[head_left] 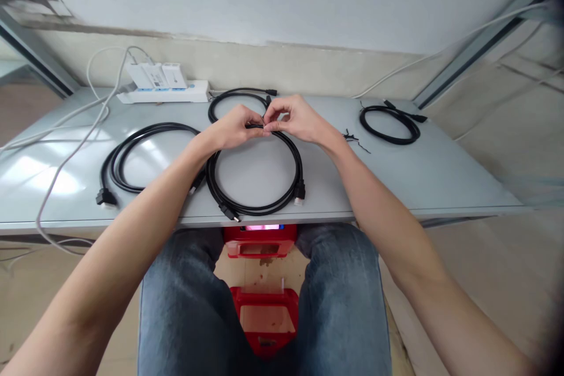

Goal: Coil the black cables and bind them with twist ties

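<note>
A coiled black HDMI cable lies near the front edge of the table, its two plug ends at the lower side of the loop. My left hand grips the far side of this coil between thumb and fingers. Right against it, my right hand is closed in a pinch at the same spot on the loop. The fingertips meet there, and what the right one pinches is too small to make out. Several short black ties lie loose to the right of my right hand.
Another coiled black cable lies to the left, partly under my left forearm. One more coil rests behind my hands, and another at the right. A white power strip with chargers stands at the back left; a white cord trails forward.
</note>
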{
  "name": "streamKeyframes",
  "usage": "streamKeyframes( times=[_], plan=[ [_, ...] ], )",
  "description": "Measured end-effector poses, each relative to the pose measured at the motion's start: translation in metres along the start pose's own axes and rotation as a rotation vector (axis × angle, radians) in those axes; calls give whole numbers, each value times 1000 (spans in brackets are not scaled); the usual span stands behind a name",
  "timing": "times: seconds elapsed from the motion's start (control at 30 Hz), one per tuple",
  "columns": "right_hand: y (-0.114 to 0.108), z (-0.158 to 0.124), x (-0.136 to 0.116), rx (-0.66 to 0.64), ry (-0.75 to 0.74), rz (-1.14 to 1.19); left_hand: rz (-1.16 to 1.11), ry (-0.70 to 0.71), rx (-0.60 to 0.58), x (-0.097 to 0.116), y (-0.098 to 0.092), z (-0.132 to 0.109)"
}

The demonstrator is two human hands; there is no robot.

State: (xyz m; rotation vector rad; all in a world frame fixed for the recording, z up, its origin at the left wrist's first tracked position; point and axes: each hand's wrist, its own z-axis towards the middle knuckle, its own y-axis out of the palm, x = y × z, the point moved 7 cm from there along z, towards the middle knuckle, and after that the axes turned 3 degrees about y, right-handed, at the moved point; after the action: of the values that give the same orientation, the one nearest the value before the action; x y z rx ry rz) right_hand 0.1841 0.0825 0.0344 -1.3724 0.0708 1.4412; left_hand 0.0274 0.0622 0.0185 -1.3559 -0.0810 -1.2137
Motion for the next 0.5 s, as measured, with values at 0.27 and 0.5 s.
streamKeyframes(
  times=[0.27,0.5],
  plan=[
    [-1,0,-9,118,-40,-115,3,21,21,5,-6,-1],
    [-6,-2,-11,189,-1,-193,-180,-90,-39,5,-7,-7]
  ],
)
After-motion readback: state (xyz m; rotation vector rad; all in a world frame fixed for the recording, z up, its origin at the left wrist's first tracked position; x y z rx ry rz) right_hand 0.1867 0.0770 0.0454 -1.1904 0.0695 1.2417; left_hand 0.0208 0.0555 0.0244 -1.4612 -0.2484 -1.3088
